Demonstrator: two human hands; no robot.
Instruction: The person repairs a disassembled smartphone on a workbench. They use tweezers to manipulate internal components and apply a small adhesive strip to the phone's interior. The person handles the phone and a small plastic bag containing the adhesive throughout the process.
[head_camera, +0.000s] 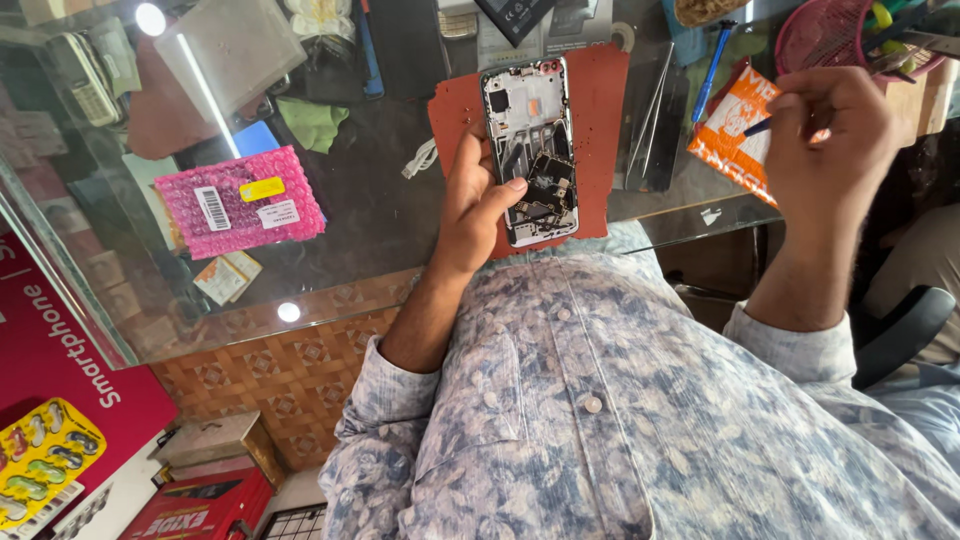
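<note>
- Head view: the left hand lies on an opened phone with its back cover off, fingers bent along its left edge and the thumb pressed on the dark parts in its lower half.
- The phone rests on a reddish-brown mat on the glass bench, straight ahead of the person's chest.
- The right hand is raised at the right, fingers pinched shut on a thin dark-tipped tool.
- Just beyond that tool lies an orange and white packet, tilted, near the bench edge.
- A pink bubble-wrap pouch with a white barcode label and a yellow sticker lies well left of the phone; a small white and orange card sits below it.
- A blue-handled screwdriver and a pink basket stand at the far right.
- A red sign with white lettering and a yellow blister pack sit low at the left, below the bench.
- The person's patterned blue shirt hides the near bench edge.
</note>
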